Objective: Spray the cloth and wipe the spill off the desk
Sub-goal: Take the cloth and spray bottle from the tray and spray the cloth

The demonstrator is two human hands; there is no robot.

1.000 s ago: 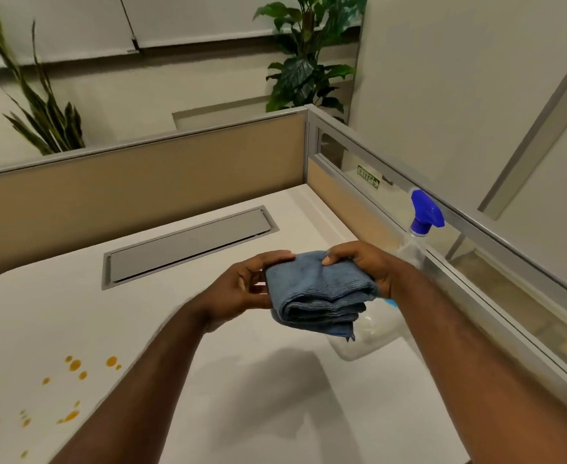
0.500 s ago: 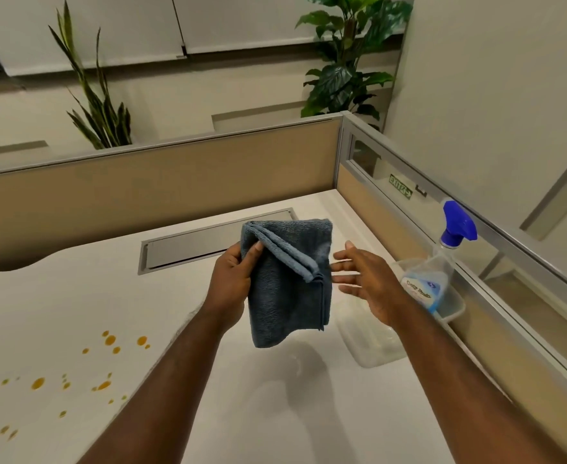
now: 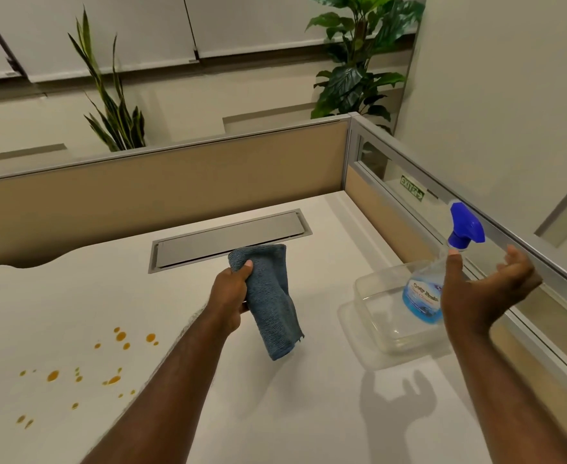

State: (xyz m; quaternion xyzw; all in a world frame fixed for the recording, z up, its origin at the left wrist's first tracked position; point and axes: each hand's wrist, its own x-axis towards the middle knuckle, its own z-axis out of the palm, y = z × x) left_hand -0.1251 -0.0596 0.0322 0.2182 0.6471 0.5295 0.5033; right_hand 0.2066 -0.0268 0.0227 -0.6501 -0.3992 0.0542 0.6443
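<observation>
One white desk (image 3: 308, 413) carries a scatter of orange spill drops (image 3: 114, 380) at its left side and, well apart at the right, one clear plastic tub (image 3: 375, 289) resting on a clear lid, with a single spray bottle (image 3: 422, 296) of blue liquid standing upright inside it. One folded blue cloth (image 3: 268, 303) hangs above the desk, pinched in the left hand (image 3: 230, 296). The right hand (image 3: 476, 289) is spread wide, cupped just beside the bottle below its blue trigger, gripping nothing
</observation>
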